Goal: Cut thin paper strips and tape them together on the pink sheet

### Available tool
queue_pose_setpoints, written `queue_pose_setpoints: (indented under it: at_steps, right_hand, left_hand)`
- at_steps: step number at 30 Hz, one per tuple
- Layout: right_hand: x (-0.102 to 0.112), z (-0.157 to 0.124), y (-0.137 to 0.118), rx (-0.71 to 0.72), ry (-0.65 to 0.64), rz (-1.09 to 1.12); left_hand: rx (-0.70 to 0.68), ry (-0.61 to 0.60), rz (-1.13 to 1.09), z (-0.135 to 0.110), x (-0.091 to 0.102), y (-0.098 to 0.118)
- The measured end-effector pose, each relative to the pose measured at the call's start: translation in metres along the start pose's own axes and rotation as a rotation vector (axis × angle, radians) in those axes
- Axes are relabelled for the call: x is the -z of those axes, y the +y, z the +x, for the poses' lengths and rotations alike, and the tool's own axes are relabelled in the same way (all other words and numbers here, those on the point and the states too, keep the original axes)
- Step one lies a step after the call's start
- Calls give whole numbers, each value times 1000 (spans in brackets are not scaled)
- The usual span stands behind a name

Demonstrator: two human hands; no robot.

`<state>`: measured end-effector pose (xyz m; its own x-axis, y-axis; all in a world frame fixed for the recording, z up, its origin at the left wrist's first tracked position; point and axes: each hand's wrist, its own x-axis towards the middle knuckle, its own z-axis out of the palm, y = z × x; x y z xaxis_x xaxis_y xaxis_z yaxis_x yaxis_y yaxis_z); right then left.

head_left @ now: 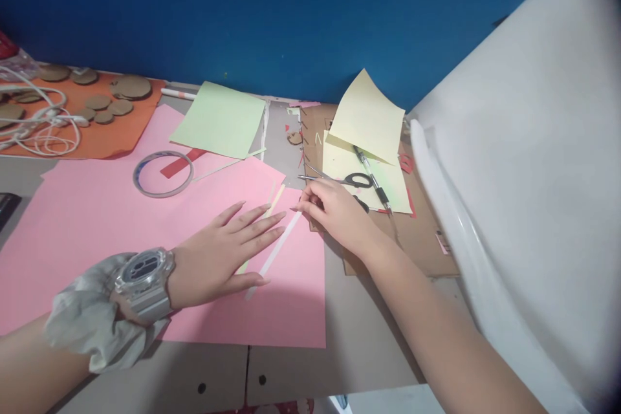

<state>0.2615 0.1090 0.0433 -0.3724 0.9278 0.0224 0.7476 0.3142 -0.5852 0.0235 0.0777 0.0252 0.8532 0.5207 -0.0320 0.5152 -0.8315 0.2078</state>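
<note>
My left hand (228,249) lies flat with fingers stretched out on a large pink paper sheet (97,220), pressing on thin paper strips. A white strip (276,252) runs diagonally from under that hand up to my right hand (332,210), whose fingertips pinch its upper end. A pale yellow strip (276,199) lies just above my left fingers. My left wrist wears a grey watch (143,275) and a white scrunchie (92,323).
Scissors (347,180) and a pen (371,178) lie on folded yellow paper (363,123) over cardboard (417,233). A tape ring (162,173), green sheet (220,118), orange sheet with cardboard discs (129,86), white cables (33,123). White roll (524,174) at right.
</note>
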Motion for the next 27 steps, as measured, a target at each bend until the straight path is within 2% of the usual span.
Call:
queue_pose_setpoints:
  at_steps: [27]
  right_hand:
    - [-4,0,4,57,34,-82]
  left_hand:
    - [-20,2,54,-1,-2,-1]
